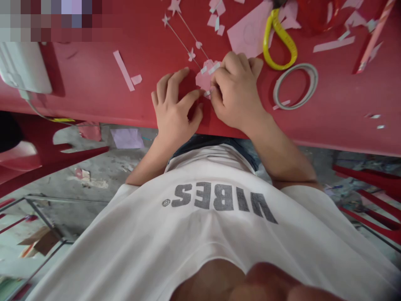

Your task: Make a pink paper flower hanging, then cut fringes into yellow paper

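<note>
A red plastic table (344, 104) runs across the view, with the person leaning in at its near edge, wearing a white T-shirt (216, 200) printed with "VIBES". Below that edge lies a stained concrete floor (94, 177) with a lilac sheet of paper (127, 139) on it. A red plastic chair (37, 156) stands off to the left, and the red legs of another chair (366, 196) show at the right. A white plastic appliance (23, 67) sits at the table's left edge, with its cord running down over that edge.

Toward the far edge lie a large pink paper sheet (249, 35) and the yellow handle of a pair of scissors (280, 42), its blades out of sight. Nearer the right side sits a thin roll of tape (296, 85). A pink-striped stick (374, 35) lies in the far right corner, and paper scraps are scattered around it. Left of centre is a long pink paper strip (123, 70), lying just beside a small scrap (136, 79).

Both hands work close together near the middle of the table. The left hand (173, 108) is spread fairly wide, with its forefinger reaching the lower edge of a pink paper shape (205, 77). The right hand (234, 90) curls down over that shape's right side, holding it. Small white strips sit on the shape, and thin strings with paper stars (191, 54) run away from it toward the far edge.
</note>
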Demonstrator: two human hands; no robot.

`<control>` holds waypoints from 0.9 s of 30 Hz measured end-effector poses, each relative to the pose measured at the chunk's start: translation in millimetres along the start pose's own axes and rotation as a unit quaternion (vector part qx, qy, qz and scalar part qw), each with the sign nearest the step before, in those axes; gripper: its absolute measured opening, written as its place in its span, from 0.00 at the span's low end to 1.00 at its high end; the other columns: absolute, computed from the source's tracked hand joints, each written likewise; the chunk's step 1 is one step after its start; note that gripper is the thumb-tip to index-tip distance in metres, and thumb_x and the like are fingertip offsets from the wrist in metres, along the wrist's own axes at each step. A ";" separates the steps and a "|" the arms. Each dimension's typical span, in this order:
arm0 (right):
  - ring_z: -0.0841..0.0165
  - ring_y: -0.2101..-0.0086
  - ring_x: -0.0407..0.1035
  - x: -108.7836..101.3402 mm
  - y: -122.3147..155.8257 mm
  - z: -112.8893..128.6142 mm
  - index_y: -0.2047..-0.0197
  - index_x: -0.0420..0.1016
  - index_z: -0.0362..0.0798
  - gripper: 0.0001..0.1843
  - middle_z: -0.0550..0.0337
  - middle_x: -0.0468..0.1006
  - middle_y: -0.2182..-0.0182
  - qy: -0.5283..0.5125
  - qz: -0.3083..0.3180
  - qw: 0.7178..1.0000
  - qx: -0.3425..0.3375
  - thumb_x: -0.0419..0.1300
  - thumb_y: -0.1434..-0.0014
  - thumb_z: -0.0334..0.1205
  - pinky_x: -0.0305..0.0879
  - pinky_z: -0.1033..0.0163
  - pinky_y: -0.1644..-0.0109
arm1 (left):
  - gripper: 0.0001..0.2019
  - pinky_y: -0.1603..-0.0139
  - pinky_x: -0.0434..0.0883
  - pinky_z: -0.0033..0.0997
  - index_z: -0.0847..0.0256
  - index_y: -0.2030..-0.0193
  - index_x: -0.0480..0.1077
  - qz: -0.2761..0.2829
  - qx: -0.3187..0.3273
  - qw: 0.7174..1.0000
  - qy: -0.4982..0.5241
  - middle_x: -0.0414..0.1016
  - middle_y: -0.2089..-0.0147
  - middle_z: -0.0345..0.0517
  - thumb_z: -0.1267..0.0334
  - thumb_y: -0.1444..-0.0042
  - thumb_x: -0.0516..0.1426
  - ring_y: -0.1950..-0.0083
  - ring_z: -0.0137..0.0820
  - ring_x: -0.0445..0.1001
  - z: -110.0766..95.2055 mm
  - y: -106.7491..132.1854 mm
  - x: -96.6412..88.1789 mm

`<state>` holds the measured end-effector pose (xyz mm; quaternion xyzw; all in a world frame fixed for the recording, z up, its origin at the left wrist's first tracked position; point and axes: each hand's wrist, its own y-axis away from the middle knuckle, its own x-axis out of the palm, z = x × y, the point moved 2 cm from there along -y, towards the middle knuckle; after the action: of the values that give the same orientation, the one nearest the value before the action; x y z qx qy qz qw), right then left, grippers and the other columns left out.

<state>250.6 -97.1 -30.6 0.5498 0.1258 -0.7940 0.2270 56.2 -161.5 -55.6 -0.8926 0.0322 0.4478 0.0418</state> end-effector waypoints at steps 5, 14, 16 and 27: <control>0.45 0.43 0.66 -1.5 1.5 2.0 0.50 0.76 0.60 0.12 0.46 0.77 0.43 -0.009 -0.006 1.000 0.004 0.51 0.25 0.41 0.58 0.34 0.38 | 0.19 0.17 0.52 0.76 0.41 0.36 0.78 0.029 -0.025 0.999 0.024 0.61 0.15 0.40 0.52 0.33 0.63 0.12 0.60 0.50 0.4 -0.2 0.5; 0.47 0.42 0.65 -2.2 5.5 3.1 0.48 0.75 0.58 0.12 0.44 0.76 0.41 0.008 -0.002 1.000 -0.003 0.50 0.24 0.41 0.57 0.34 0.37 | 0.20 0.17 0.55 0.74 0.38 0.36 0.78 0.038 -0.034 0.999 0.004 0.64 0.17 0.41 0.52 0.33 0.62 0.14 0.60 0.53 -3.7 -0.1 -3.2; 0.48 0.42 0.66 -2.0 6.0 2.4 0.49 0.75 0.59 0.11 0.46 0.77 0.42 0.011 -0.008 1.000 -0.008 0.51 0.23 0.42 0.59 0.34 0.36 | 0.19 0.17 0.57 0.73 0.38 0.36 0.78 0.026 -0.027 0.999 -0.001 0.66 0.18 0.41 0.52 0.33 0.63 0.15 0.60 0.55 -4.6 0.0 -3.7; 0.41 0.46 0.68 -6.4 -2.7 1.8 0.54 0.80 0.62 0.12 0.47 0.79 0.51 -0.054 -0.016 0.998 0.025 0.58 0.27 0.56 0.60 0.31 0.41 | 0.21 0.19 0.60 0.76 0.39 0.34 0.77 0.015 -0.008 1.000 -0.022 0.65 0.18 0.44 0.54 0.33 0.63 0.17 0.62 0.61 -2.7 3.8 -2.8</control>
<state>249.7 -94.2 -24.2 0.5099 0.1021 -0.8287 0.2068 56.3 -165.4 -51.9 -0.8823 0.0408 0.4680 0.0291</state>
